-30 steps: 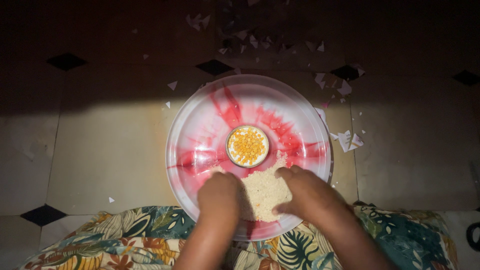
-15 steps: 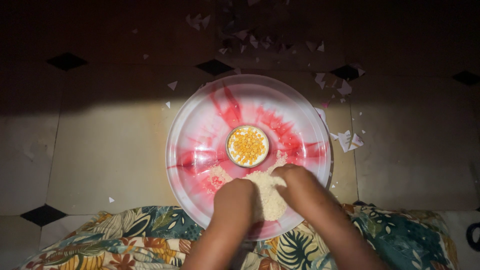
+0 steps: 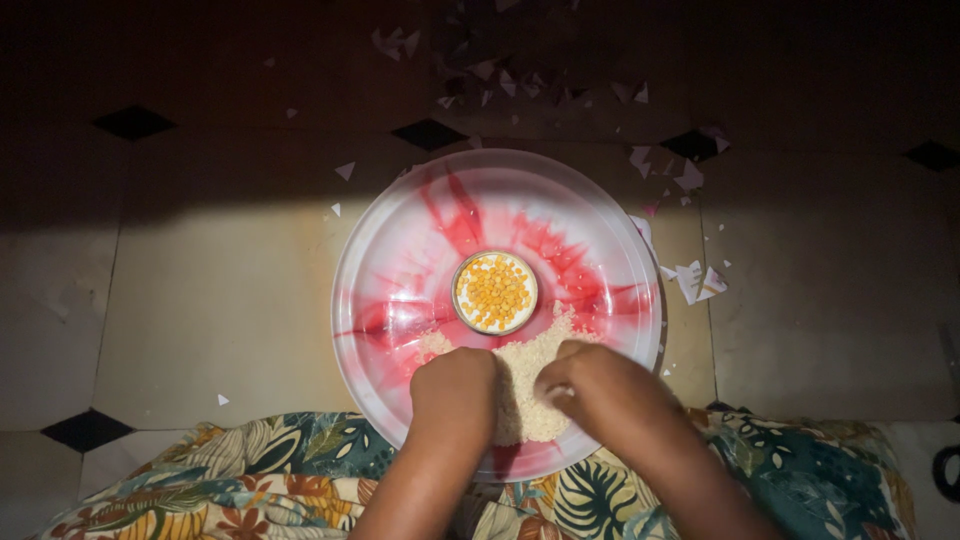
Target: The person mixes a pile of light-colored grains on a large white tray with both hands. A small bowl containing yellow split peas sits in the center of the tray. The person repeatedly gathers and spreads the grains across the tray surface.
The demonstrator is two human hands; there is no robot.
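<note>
Both hands down in a large round tray [image 3: 400, 270], white with red streaks, set on a tiled floor [image 3: 200, 300]. Left hand [image 3: 455, 390] and right hand [image 3: 590, 385] side by side at the near rim, pressed into a pale heap of rice-like grain [image 3: 525, 385] lying between them. Fingers of both curled down into the heap, apparently closed loosely over grain, though fingertips buried and grip hard to judge. A small round bowl of yellow split lentils [image 3: 495, 292] at the tray's centre, just beyond the heap, touching its far edge. Leaf-patterned cloth [image 3: 250, 480] under the forearms at the bottom. Scraps of torn paper [image 3: 695, 280] scattered on the floor right of the tray and beyond it.
</note>
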